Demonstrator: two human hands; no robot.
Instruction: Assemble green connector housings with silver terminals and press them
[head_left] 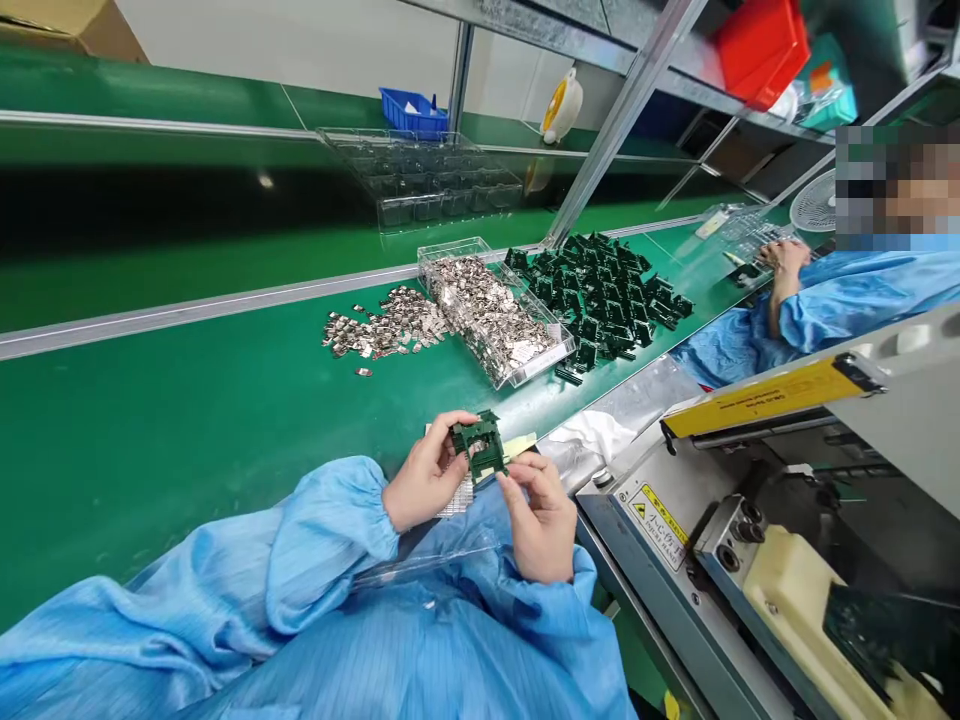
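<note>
My left hand (427, 472) is curled closed around the left edge of a dark green plastic frame (480, 445), and my right hand (536, 522) pinches its near edge between thumb and fingertips, so the frame sits between them, just above my lap. A silvery strip (454, 497) shows beneath it, with a pale yellow slip (519, 446) just beyond. A clear plastic bag (427, 565) lies across my blue smock (465, 650). Far of me on the green belt (150, 470), a clear tray (487, 320) is heaped with small metal pieces, more loose pieces (382, 325) lie to its left, and a large pile of green frames (600, 295) lies to its right. Only this one frame is in my hands; both heaps are large, and I cannot tell how many pieces are finished. A sealing machine (660, 530) stands near on my right, and a co-worker's hand (784, 258) rests farther right.
</note>
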